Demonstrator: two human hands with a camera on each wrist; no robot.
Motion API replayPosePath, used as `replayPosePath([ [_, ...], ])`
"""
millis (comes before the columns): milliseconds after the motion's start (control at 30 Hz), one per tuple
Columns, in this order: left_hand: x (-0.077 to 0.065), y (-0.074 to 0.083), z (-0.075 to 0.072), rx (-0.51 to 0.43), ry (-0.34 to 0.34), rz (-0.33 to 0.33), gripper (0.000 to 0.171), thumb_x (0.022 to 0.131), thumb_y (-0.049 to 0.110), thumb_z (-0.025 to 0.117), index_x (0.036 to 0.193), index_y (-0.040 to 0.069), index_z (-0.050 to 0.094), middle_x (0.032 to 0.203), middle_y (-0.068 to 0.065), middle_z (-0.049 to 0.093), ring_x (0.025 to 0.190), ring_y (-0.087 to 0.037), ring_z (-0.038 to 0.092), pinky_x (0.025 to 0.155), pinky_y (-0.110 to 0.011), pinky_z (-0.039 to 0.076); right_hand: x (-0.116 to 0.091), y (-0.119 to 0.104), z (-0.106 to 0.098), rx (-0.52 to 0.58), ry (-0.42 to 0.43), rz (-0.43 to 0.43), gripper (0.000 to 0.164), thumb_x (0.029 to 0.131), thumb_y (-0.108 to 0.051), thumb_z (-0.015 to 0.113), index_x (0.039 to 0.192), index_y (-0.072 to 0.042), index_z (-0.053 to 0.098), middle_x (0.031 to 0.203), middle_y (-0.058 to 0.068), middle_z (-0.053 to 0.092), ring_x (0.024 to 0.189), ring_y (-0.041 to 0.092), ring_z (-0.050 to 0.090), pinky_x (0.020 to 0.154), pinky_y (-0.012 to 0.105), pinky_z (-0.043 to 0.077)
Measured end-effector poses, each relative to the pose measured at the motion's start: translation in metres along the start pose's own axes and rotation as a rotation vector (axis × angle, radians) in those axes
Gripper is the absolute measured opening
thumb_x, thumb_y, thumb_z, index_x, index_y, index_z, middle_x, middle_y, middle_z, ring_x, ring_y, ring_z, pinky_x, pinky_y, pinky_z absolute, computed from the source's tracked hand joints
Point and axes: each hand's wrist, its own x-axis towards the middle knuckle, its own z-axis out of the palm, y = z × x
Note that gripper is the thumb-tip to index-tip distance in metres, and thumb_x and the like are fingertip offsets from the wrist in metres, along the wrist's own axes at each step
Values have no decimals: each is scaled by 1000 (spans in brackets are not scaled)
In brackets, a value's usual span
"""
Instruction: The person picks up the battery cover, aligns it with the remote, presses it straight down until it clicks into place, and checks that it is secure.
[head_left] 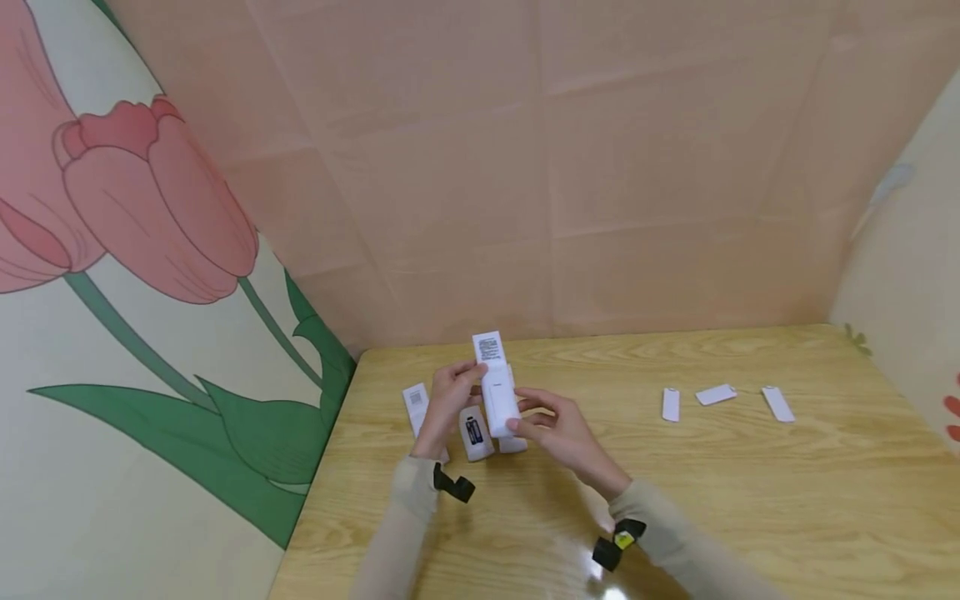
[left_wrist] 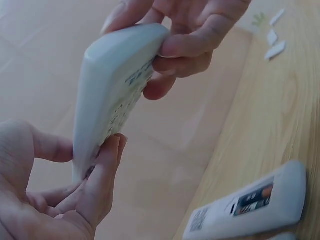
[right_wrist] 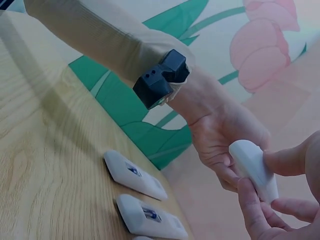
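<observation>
The left hand [head_left: 448, 398] is closed on a white, elongated plastic remote control [head_left: 499, 400] near its label, above a wood-grain table [head_left: 750, 500]; the other end is pinched by the right hand [head_left: 561, 423]. Beneath, white remotes [right_wrist: 134, 174] with exposed batteries [head_left: 474, 431] are laid. Well rightward, three flat rectangular white plates [head_left: 716, 394] are set.

I look into an indoor corner, arranged like a small recording booth; whether it belongs to a home or to a lab, I cannot tell. A pinkish sheet [head_left: 637, 167] with straight crease lines closes the back — it resembles a backdrop. On the left is a wall covering [head_left: 150, 333] with large printed tulips, on the right a pale panel [head_left: 915, 250] with small red and green decoration. Between them lies a wood-grain surface [head_left: 750, 500], on which light is shining.
</observation>
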Motion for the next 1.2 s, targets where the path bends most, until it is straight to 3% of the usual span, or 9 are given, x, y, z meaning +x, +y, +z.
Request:
replayPosePath([
  [333,-3,9,-37,44,-28,22,53,104,28,69,141,-7,62,118,-24,73,84,-21,74,77,-31,66,13,-6,25,-46,-15,-13,56,93,-9,82,146,0,63,120,20,68,96,20,73,74,25,57],
  [567,-4,10,-52,62,-26,19,50,105,27,69,142,-6,62,121,-23,73,85,-18,73,82,-35,66,18,-7,38,-63,-17,-15,55,94,-9,82,145,-1,63,122,19,69,95,19,72,77,24,57],
  [767,-9,10,-63,83,-10,14,49,105,26,68,142,-6,62,123,-24,71,89,-22,74,85,-39,66,19,-7,48,-46,-43,-21,56,94,-8,81,146,1,62,121,21,69,90,16,71,66,23,55],
  [933,-13,6,-74,103,16,0,49,106,27,67,144,-2,61,126,-22,70,92,-22,74,90,-43,65,21,-6,57,-70,-67,-26,56,94,-11,81,146,-1,63,120,19,69,92,18,73,67,27,56],
  [1200,-17,1,-88,68,-4,16,47,104,20,66,144,-4,61,127,-23,70,97,-24,74,82,-32,65,23,-3,68,-71,-56,-42,53,93,-9,82,142,0,66,117,19,68,93,22,73,70,27,58],
])
